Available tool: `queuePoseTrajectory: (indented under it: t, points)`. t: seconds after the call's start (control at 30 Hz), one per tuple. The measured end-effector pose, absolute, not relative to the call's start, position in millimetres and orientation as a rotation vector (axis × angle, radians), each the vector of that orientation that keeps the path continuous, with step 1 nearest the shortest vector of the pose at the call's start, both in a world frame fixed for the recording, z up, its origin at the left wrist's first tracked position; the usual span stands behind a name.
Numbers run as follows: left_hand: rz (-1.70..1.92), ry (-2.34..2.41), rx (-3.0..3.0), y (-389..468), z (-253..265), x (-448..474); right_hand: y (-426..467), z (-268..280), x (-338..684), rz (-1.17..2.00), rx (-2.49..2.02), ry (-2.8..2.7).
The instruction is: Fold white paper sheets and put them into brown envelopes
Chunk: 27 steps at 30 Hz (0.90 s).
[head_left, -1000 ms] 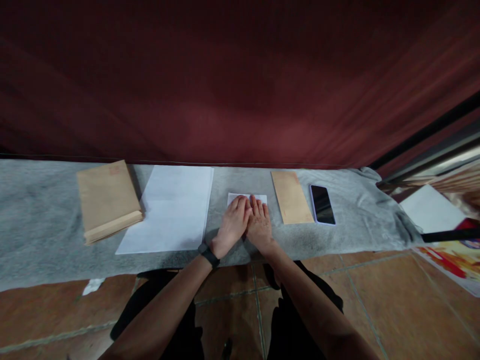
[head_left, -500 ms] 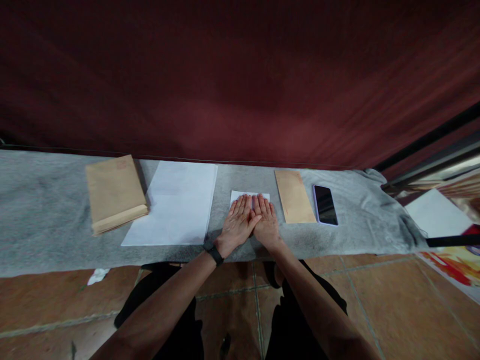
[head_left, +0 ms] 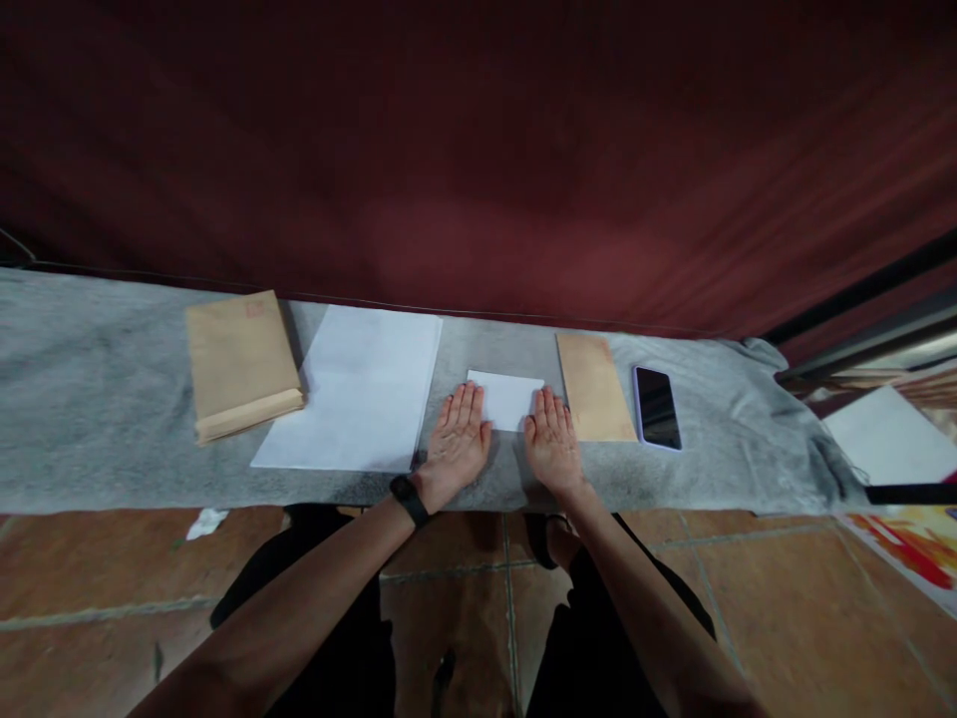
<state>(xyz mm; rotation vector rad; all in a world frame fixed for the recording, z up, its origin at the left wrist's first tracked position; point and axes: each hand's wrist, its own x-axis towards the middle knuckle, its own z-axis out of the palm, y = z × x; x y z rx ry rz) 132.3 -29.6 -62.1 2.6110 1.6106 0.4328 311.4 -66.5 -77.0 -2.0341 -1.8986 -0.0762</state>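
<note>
A small folded sheet of white paper (head_left: 511, 401) lies flat on the grey cloth between my two hands. My left hand (head_left: 458, 439) rests palm down at its left edge, fingers stretched out and touching it. At its right edge my right hand (head_left: 551, 439) also lies flat, fingertips over the paper's side. Just right of that hand is a single brown envelope (head_left: 596, 389). To the left of my left hand lie large white sheets of paper (head_left: 359, 389).
A stack of brown envelopes (head_left: 243, 359) sits at the left, overlapping the white sheets' edge. A phone (head_left: 658, 407) lies right of the single envelope. Grey cloth (head_left: 90, 399) covers the narrow surface. A dark red curtain (head_left: 478, 179) hangs behind it.
My hands have slid apart from the middle of the folded paper out to its left and right edges, uncovering it. The view has shifted slightly.
</note>
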Motion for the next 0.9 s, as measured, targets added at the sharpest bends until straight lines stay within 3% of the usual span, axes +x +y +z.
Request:
queuePoseTrajectory:
  t: [0.43,0.9]
  points:
    - [0.332,1.564,2.686,-31,-47,134,-75,-61,284,0.070,-1.750,-2.081]
    - [0.274,1.303,2.753,-29,-58,127,-84,-63,278,0.052,-1.787,-2.185]
